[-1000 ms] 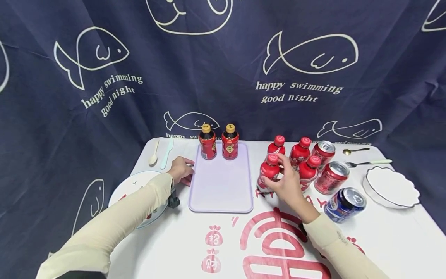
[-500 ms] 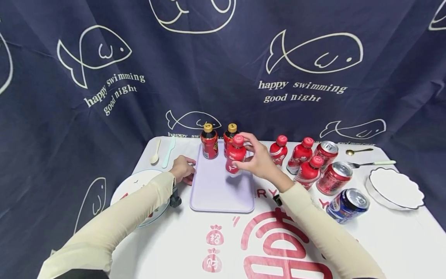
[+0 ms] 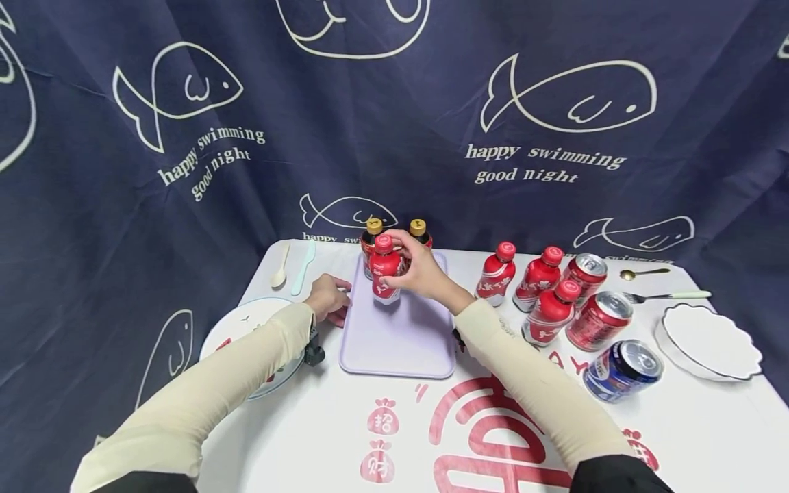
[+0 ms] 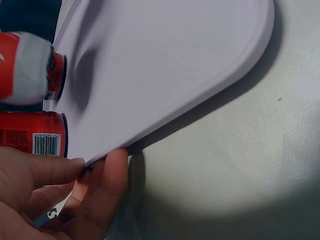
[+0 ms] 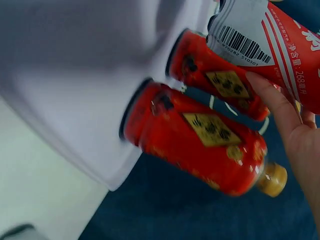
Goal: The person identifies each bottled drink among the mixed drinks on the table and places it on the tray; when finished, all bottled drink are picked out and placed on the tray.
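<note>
My right hand (image 3: 424,268) grips a red bottle with a red cap (image 3: 385,266) and holds it above the left part of the lilac tray (image 3: 401,342). In the right wrist view the held bottle (image 5: 287,47) shows its barcode. Two red-labelled bottles with gold caps stand at the tray's back: the left one (image 3: 373,225) is partly hidden by the held bottle, the right one (image 3: 418,228) by my right hand. My left hand (image 3: 329,298) is at the tray's left edge; in the left wrist view its thumb and fingers pinch the rim (image 4: 150,131).
Right of the tray stand several red-capped bottles (image 3: 495,274), two red cans (image 3: 599,320) and a blue can (image 3: 622,371). A scalloped white bowl (image 3: 709,342), fork (image 3: 666,296) and gold spoon (image 3: 644,273) lie further right. At left are a plate (image 3: 216,335), cream spoon (image 3: 280,270) and mint knife (image 3: 303,270).
My right hand has lifted the red-capped bottle from the group at right and carried it leftward over the tray. My left hand has stayed at the tray's edge.
</note>
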Demonstrator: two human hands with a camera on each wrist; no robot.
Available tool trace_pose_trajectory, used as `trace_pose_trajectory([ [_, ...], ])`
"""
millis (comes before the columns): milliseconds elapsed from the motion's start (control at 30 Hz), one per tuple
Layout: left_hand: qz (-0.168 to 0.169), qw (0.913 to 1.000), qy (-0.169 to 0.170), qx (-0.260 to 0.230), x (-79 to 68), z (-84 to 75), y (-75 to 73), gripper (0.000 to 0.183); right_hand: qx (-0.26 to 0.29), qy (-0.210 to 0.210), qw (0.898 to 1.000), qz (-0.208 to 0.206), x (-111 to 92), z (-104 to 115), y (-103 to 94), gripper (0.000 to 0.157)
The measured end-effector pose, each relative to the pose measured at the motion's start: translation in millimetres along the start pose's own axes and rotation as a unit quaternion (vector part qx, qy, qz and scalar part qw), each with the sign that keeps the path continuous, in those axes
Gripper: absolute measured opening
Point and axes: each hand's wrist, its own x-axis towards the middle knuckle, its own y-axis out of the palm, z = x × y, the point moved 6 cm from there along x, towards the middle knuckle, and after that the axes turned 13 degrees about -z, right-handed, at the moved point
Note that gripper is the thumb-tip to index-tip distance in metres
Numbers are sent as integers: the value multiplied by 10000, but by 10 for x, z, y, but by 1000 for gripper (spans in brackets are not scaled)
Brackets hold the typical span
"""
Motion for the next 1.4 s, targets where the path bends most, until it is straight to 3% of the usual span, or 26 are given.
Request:
trace_pose_trajectory([
  [233, 21, 10000, 44, 12, -2, -28, 20, 45, -258, -252, 9993, -17, -21, -66, 141, 70],
  [467, -61, 9997, -18, 223, -14, -23, 8, 44, -341, -97, 9994, 10, -39, -150, 253, 70],
  [767, -67, 9999, 72, 124, -9, -18, 17, 44, -467, 127, 9988, -86, -32, -628, 318, 76],
  [900, -116, 9997, 10, 196, -14, -5, 2, 43, -307, -13, 9995, -37, -39, -498, 319, 76],
  [1000, -117, 9997, 5, 200, -22, -23, 13, 44, -297, 52, 9995, -125, -56, -505, 288, 78],
  [1100, -55, 9997, -1, 239, -25, -25, 31, 45, -135, 349, 9986, -363, -100, -658, 237, 85],
  [1200, -63, 9997, -75, 209, -19, -8, 31, 45, -32, 646, 9961, -603, -187, -603, 129, 88],
  [1300, -120, 9997, -109, 184, -11, 5, 16, 44, -293, 537, 9949, -800, -281, -474, -21, 80],
  [1400, -126, 9997, -119, 186, -2, 15, 10, 44, -681, 342, 9916, -1044, -403, -313, -227, 62],
])
